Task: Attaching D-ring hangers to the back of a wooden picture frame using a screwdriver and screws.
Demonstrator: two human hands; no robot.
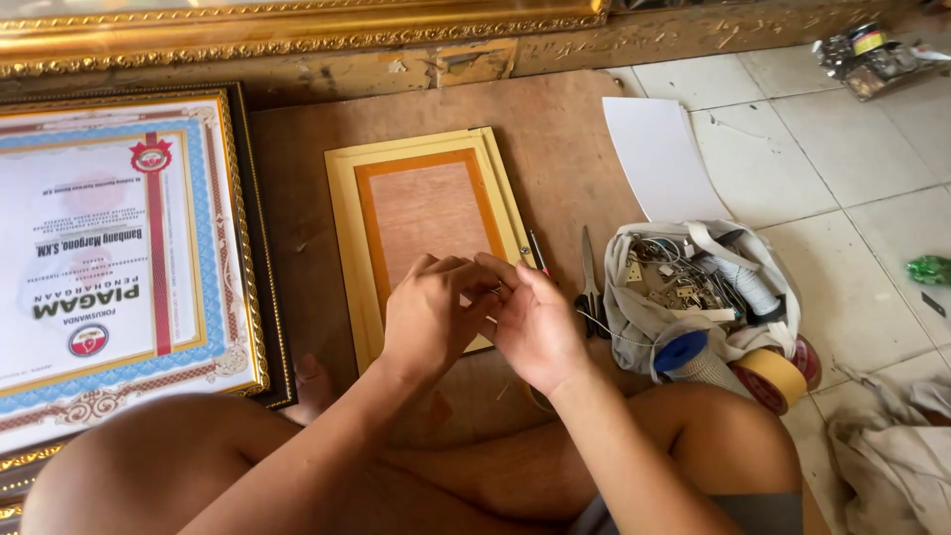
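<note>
While the person sits cross-legged on the floor, both forearms reach forward over the near end of the yellow picture frame [421,233], lying back-up. The left hand [428,315] and right hand [535,322] meet fingertip to fingertip, pinching a small metal piece [498,289] too tiny to identify. Right of the frame lie scissors [589,282] and a bag of hardware [693,287].

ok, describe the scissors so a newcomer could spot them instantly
Start at the small yellow frame lying back-up on the brown board. Right of it, before the white bag of hardware, lie the scissors, blades pointing away. Dark handles and metal blades set them apart from the thin pen beside them.
</note>
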